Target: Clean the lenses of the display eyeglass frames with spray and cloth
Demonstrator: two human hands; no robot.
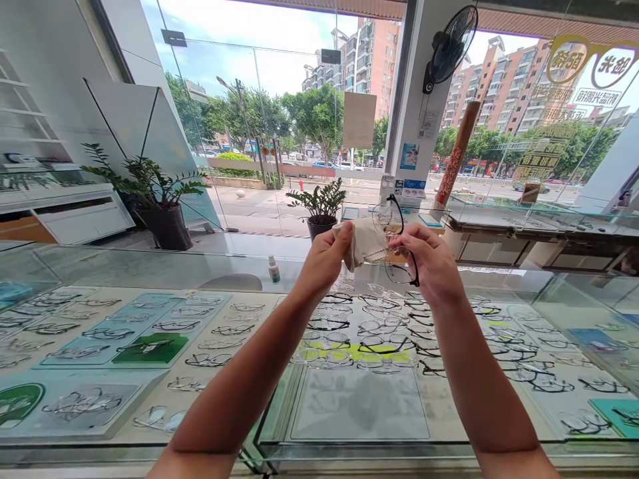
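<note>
Held up over the glass counter is a pair of eyeglasses [402, 211] with dark rims, turned so one lens sits above the other. My right hand [433, 261] pinches the frame near its middle. A pale cleaning cloth [367, 241] is gripped between the thumb and fingers of my left hand [329, 256], and it reaches across to the glasses. One temple passes in front of the cloth's lower edge. Whether the cloth touches a lens, I cannot tell. Beneath both hands, several rows of eyeglasses [382, 326] lie in the display.
A small white spray bottle [273, 270] stands on the glass counter [234, 263] left of my forearm. Potted plants [319, 203] stand beyond the counter, before a glass storefront. At upper right a black fan [452, 46] hangs on the pillar. More display cases [489, 239] stand behind.
</note>
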